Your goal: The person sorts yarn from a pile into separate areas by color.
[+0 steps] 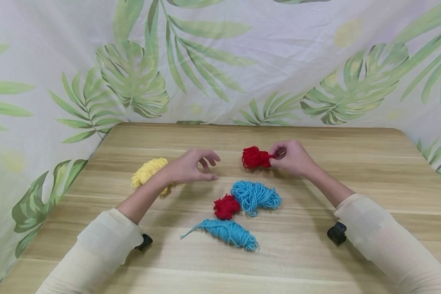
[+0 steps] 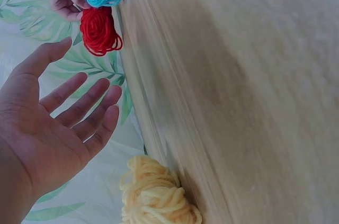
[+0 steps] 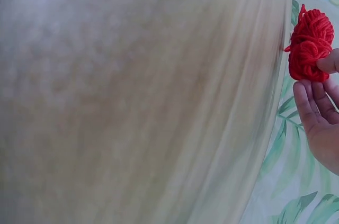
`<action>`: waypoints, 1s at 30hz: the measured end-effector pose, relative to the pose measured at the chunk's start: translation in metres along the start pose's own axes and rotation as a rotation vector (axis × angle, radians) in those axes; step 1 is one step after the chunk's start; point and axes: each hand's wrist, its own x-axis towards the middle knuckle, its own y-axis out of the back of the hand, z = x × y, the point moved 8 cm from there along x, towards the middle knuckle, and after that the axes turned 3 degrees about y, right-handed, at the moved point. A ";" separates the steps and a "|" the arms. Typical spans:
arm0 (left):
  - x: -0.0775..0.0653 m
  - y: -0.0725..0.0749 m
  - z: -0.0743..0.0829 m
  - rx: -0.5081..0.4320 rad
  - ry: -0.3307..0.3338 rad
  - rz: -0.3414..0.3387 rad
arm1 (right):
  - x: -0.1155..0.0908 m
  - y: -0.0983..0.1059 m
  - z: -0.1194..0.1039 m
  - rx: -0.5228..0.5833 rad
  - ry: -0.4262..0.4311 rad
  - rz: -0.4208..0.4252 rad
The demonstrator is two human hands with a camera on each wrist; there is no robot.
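Note:
At the far middle of the table, my right hand (image 1: 292, 157) pinches one end of a red yarn bundle (image 1: 255, 158) between thumb and fingers. The same red bundle (image 3: 310, 46) shows in the right wrist view. My left hand (image 1: 191, 165) hovers with spread, slightly bent fingers and nothing in them; its palm (image 2: 47, 134) shows in the left wrist view. Behind the left wrist lies a yellow yarn bundle (image 1: 148, 172), partly hidden by the forearm. A blue yarn bundle (image 1: 255, 197) and a smaller red yarn bundle (image 1: 226, 207) touch each other between the arms.
Nearer the front lies a second blue yarn bundle (image 1: 228, 233), with a loose tail pointing left. All the yarn is on a wood-grain table (image 1: 305, 261). A leaf-patterned cloth (image 1: 213, 73) hangs behind the table's far edge.

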 end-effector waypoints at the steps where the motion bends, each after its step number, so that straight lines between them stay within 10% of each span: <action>1: 0.000 -0.001 0.000 0.004 0.004 -0.001 | 0.000 0.000 0.001 0.000 -0.003 0.002; 30: -0.001 -0.018 0.007 -0.011 -0.038 -0.053 | 0.009 0.010 0.015 -0.013 -0.082 0.085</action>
